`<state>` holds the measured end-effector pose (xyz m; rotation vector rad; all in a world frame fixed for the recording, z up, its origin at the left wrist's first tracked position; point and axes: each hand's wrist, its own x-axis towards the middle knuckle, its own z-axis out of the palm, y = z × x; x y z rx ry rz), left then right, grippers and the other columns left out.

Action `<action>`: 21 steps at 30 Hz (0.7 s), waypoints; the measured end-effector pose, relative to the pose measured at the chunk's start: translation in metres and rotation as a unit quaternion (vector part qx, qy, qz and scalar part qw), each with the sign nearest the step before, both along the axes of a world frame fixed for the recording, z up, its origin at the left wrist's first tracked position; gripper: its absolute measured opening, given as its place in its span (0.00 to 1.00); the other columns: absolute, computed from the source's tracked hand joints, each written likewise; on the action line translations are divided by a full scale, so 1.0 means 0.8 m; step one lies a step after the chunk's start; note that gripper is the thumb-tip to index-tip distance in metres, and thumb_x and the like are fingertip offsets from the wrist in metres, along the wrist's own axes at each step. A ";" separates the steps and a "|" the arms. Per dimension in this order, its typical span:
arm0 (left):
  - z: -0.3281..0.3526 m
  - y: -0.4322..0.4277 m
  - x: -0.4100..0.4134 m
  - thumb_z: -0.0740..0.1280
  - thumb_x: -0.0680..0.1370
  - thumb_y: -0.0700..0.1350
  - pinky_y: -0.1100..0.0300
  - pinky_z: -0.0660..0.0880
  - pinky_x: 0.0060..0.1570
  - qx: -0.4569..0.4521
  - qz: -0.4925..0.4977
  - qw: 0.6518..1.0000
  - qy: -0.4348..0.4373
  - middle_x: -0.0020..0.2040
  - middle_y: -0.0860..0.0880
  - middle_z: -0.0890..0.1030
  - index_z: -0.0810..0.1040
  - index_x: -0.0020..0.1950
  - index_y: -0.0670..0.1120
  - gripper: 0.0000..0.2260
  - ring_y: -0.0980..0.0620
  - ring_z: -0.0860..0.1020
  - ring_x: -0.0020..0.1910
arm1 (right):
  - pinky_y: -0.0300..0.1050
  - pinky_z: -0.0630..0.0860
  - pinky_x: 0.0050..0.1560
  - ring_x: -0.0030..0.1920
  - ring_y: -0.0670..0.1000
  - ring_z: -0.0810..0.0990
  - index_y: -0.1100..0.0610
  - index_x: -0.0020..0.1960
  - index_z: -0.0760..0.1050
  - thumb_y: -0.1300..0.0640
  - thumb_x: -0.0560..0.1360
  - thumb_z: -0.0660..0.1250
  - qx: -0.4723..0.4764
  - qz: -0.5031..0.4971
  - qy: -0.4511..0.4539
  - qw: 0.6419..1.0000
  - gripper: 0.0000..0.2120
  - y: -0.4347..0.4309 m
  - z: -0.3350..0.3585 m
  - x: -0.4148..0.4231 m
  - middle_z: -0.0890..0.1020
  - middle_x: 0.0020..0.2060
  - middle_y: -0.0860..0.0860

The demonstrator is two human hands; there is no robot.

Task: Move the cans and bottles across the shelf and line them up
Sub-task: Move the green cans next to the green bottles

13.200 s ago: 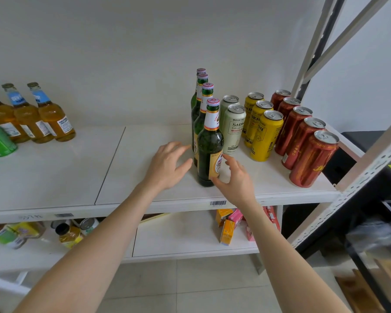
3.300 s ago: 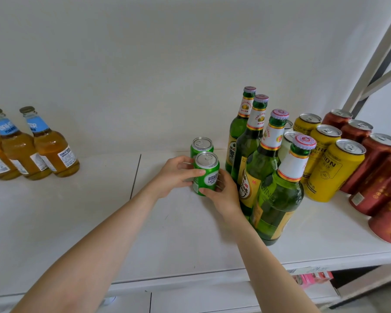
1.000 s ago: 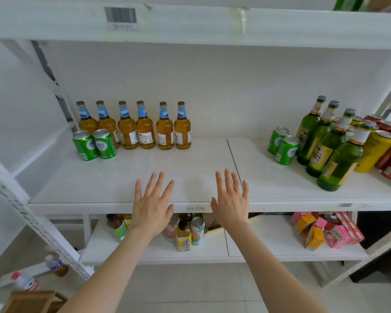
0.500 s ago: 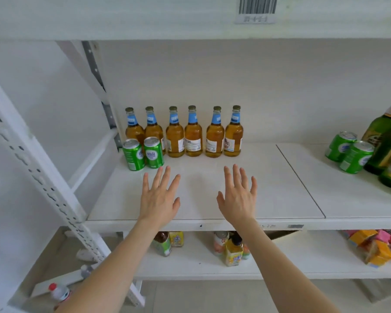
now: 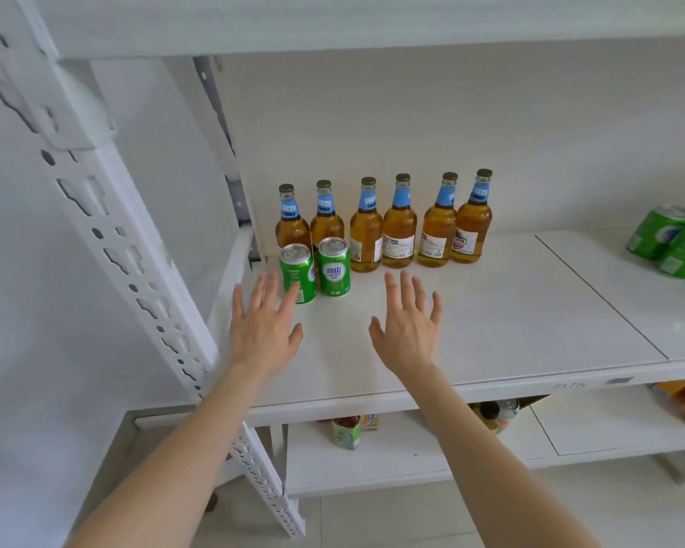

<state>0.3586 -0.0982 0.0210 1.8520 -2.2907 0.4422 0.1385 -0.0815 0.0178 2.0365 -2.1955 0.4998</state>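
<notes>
Two green cans stand side by side at the shelf's left end: one (image 5: 298, 270) on the left, the other (image 5: 334, 267) on the right. Behind them several amber bottles with blue neck labels (image 5: 399, 225) line the back wall. My left hand (image 5: 265, 325) is open, fingers spread, with its fingertips overlapping the lower part of the left can. My right hand (image 5: 408, 325) is open too, hovering over bare shelf to the right of the cans. Two more green cans (image 5: 669, 241) sit at the right edge of view.
The white shelf board (image 5: 511, 310) has a seam right of centre. A perforated white upright (image 5: 135, 278) runs diagonally just left of my left arm. The shelf above overhangs. On the lower shelf (image 5: 412, 456) stand small bottles and packets.
The view has swung left and come closer to the shelf's left end. Both open hands have moved forward toward the two green cans; the green bottles at the right have left the view.
</notes>
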 end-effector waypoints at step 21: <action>-0.066 -0.156 -0.012 0.71 0.76 0.53 0.50 0.71 0.65 0.048 0.018 0.861 0.506 0.73 0.49 0.69 0.59 0.76 0.50 0.33 0.49 0.70 0.70 | 0.48 0.71 0.65 0.69 0.53 0.71 0.51 0.76 0.56 0.53 0.71 0.74 0.070 0.128 -0.375 0.916 0.41 -0.185 -0.048 0.031 0.71 0.70 0.50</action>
